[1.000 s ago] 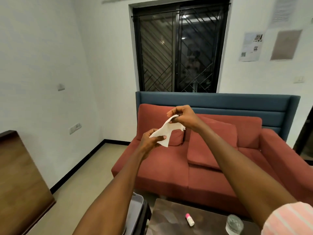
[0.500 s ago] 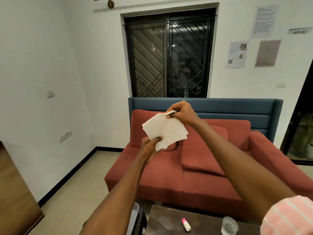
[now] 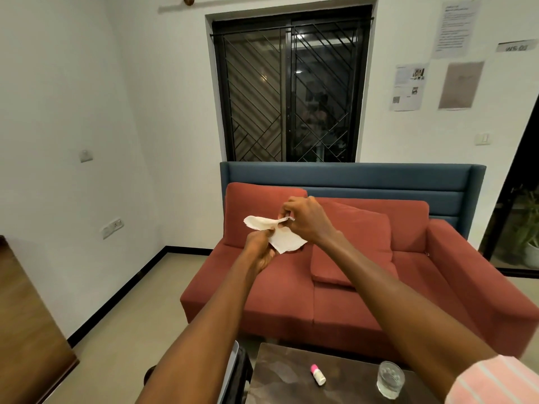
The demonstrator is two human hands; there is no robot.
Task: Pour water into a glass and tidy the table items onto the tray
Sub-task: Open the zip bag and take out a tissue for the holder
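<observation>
The white tissue (image 3: 277,236) was held up in the air between both hands, well above the table (image 3: 280,371) and in front of the red sofa (image 3: 350,287). The right hand (image 3: 306,221) pinched its upper edge between thumb and curled fingers; the left hand (image 3: 259,252), just below, gripped the lower part, so that the sheet lay bent over the left fingertips with one flap hanging beneath the right ones. Both hands were closed on the tissue and almost touching each other.

Judging from this, the step in hand was folding the tissue, part of the tidying. The glass (image 3: 390,380) stood far below the fingers on the table's near right side and seemed to hold water already, so the pouring looked done. A small pink-capped bottle (image 3: 318,374) lay on its side to the left of the glass, untouched.

The next move would call for pressing the fold flat between the fingers, then lowering the tissue. What may be the tray (image 3: 230,371) showed only as a pale edge left of the table; I cannot tell for sure.
</observation>
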